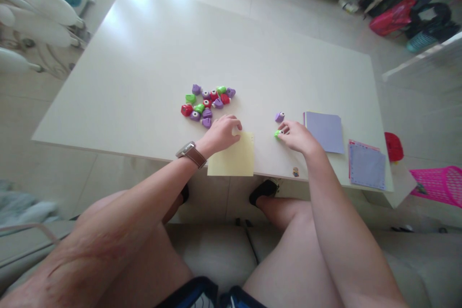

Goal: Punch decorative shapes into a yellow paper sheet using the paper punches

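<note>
My right hand [294,135] has its fingertips closed on a small green craft punch [277,134] on the white table. Just beyond it lies a purple craft punch [279,117]. A sheet of yellow paper [233,158] overhangs the table's front edge, with a few tiny marks or holes near its far right corner. My left hand [224,132], a watch on its wrist, rests over the paper's far left part, fingers curved and a gap between thumb and forefinger. Past that hand, several red, green and purple craft punches [207,103] sit in a cluster.
On the right stand two stacks of coloured paper, a purple-topped one [325,132] and a pale blue one [367,166]. A small cartoon sticker [296,172] lies by the front edge of the white table [144,57]. A pink basket [438,185] is beyond its right end.
</note>
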### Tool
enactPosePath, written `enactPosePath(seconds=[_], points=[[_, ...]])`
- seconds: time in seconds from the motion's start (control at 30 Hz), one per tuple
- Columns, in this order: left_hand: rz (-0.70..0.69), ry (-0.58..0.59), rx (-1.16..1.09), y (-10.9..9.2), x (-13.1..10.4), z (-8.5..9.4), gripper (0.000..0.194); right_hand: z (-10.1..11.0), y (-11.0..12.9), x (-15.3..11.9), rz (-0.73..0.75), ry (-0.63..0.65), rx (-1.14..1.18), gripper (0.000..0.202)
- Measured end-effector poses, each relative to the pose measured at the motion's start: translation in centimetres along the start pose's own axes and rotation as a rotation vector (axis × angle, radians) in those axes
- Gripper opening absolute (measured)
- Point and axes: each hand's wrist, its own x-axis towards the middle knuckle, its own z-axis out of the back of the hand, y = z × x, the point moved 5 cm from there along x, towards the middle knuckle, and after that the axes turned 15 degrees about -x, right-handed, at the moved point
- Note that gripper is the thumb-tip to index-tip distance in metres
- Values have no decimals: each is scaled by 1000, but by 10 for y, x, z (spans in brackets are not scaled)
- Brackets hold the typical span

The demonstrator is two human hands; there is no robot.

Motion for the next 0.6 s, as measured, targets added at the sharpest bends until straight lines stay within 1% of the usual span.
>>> enactPosePath(seconds=[0.07,0.13,0.17,0.2,0.3,0.37,0.5,0.6], points=[[-18,8,-30,-1,0,-1,18,3,4,-2,30,-49,-63,20],[-21,9,-38,-1,-1,-1,18,11,13,-4,87,-134,-98,24],[-20,8,-37,-1,-1,-1,18,14,19,-6,121,-157,-102,26],[-19,6,-35,-1,-1,-1,17,15,24,-7,148,-147,-101,27],[-22,2,-34,0,0,-1,17,9,37,-11,198,32,-129,27],[-23,5,-34,1,0,-1,17,6,41,-14,210,108,-164,30],[-18,13,-33,1,0,-1,18,7,43,-19,223,114,-193,42],[-14,12,-25,0,0,-1,19,6,45,-24,241,166,-206,46]])
